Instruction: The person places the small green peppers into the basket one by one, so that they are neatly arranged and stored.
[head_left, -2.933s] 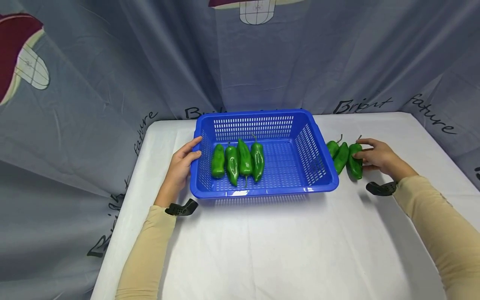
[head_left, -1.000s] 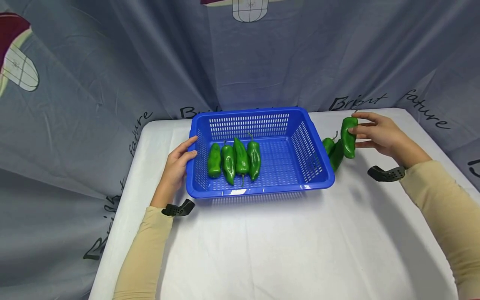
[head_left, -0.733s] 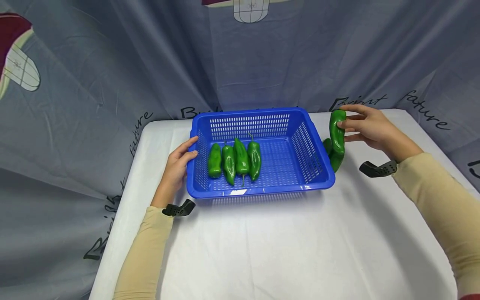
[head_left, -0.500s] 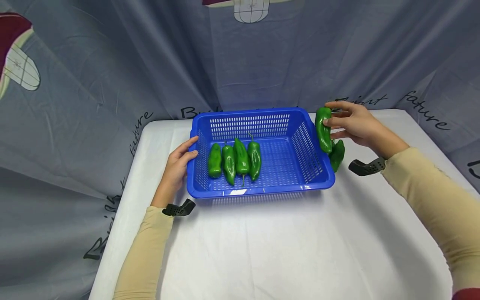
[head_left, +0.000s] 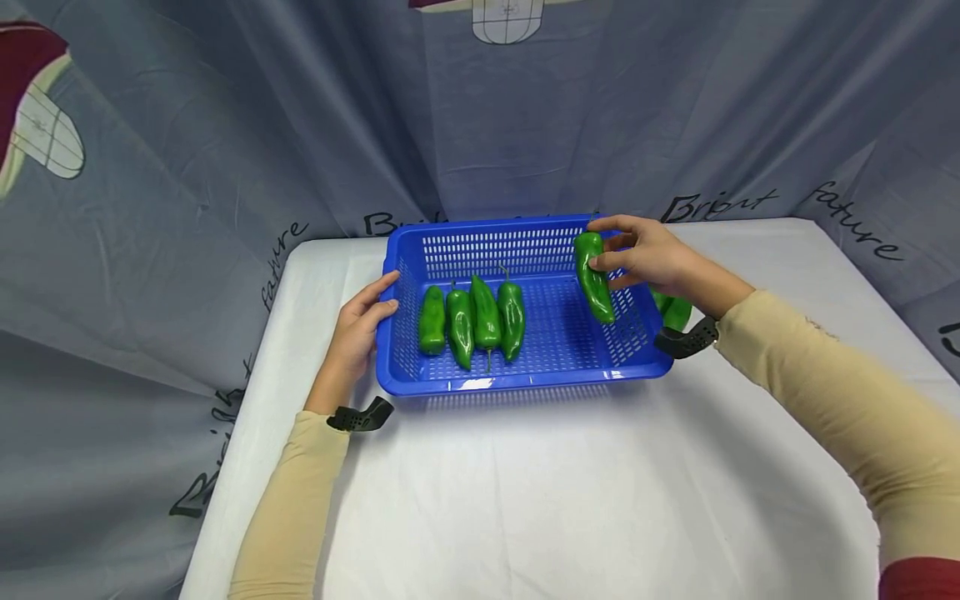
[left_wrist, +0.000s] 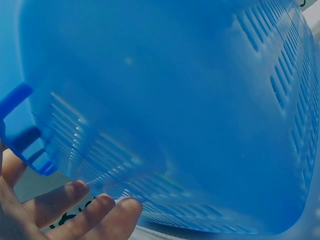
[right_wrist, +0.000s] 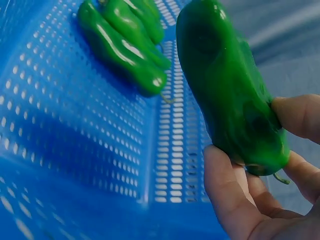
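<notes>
My right hand (head_left: 651, 254) pinches a green pepper (head_left: 594, 279) near its stem end, over the right part of a blue plastic basket (head_left: 525, 387). In the right wrist view, thumb and fingers close round the pepper (right_wrist: 227, 95), its tip pointing away. At the basket's left end my left hand (head_left: 360, 325) grips the rim; the left wrist view has its fingertips (left_wrist: 127, 207) against the outside wall. Several green peppers (head_left: 486, 315) lie side by side in the basket's left half. More green peppers (head_left: 678, 315) lie on the table just right of the basket, partly hidden by my right forearm.
The basket stands on a white-covered table (head_left: 510, 483). A grey printed curtain (head_left: 337, 108) hangs along the table's back and left side. A black wrist camera mount (head_left: 362, 415) sits at my left wrist, another mount (head_left: 687, 337) at my right, close over the basket's edge.
My right hand has lifted one pepper from the group at the right and carried it left, over the rim, above the basket. The left hand keeps its hold on the basket.
</notes>
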